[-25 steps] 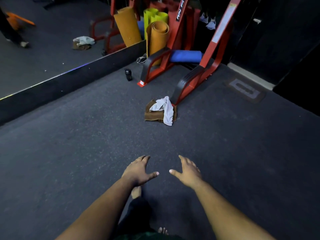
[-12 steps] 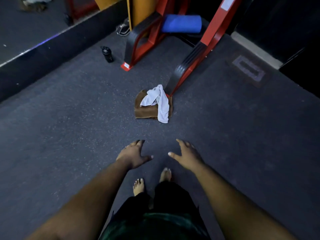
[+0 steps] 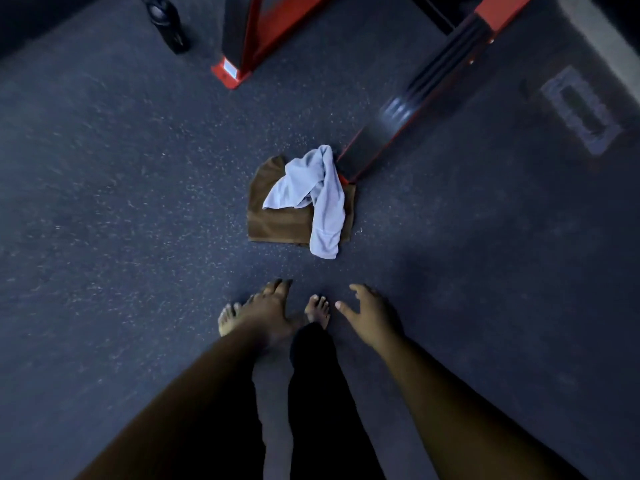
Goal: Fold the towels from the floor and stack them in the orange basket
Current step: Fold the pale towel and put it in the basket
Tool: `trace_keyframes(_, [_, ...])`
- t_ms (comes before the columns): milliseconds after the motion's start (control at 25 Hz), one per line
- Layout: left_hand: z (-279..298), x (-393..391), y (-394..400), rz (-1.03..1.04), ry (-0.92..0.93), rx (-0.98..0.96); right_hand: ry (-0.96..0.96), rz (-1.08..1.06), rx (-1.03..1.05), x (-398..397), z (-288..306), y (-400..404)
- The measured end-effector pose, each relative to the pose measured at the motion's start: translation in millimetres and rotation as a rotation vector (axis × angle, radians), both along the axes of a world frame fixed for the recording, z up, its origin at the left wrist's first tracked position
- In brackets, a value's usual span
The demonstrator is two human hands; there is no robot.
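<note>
**Towels on floor, uncollected; basket not in sight**

Brown towel lies flat on the dark rubber floor, at twelve o'clock from my feet. White towel is crumpled on top of it, draped over its right half, one end trailing past the near edge onto the floor. The far end of the white towel touches the foot of the red equipment frame at one o'clock.

My left hand hangs at my eleven o'clock, fingers spread wide, holding nothing. My right hand hangs at my one o'clock, likewise open and empty. Both are near the towels, not touching them.

Progress, as I judge it: nothing folded, nothing stacked. Both towels remain to be lifted, folded and carried off.

Containers: the orange basket is not in view; I cannot report its contents. One dark bottle stands at eleven o'clock, well apart from the towels; whether it holds anything I cannot tell.
</note>
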State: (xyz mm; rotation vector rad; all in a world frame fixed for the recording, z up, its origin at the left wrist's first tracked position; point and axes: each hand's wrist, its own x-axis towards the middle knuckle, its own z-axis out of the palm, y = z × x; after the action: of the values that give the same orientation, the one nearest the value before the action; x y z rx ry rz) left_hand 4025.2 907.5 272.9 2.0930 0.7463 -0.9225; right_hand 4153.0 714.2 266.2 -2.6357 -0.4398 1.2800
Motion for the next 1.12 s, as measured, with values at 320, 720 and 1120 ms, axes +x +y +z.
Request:
trace_keyframes(320, [-276,55,72,-0.130,0.152,0.045,-0.024,0.110,-0.153,54,-301,65])
trace_keyframes(720, [-400,58,101,-0.266,0.184,0.060,-0.191,0.163,-0.213,65,-439,88])
trace_keyframes(1120, [-139,83,74,-0.428,0.170,0.061,-0.104,-0.047,-0.131,55,-156,42])
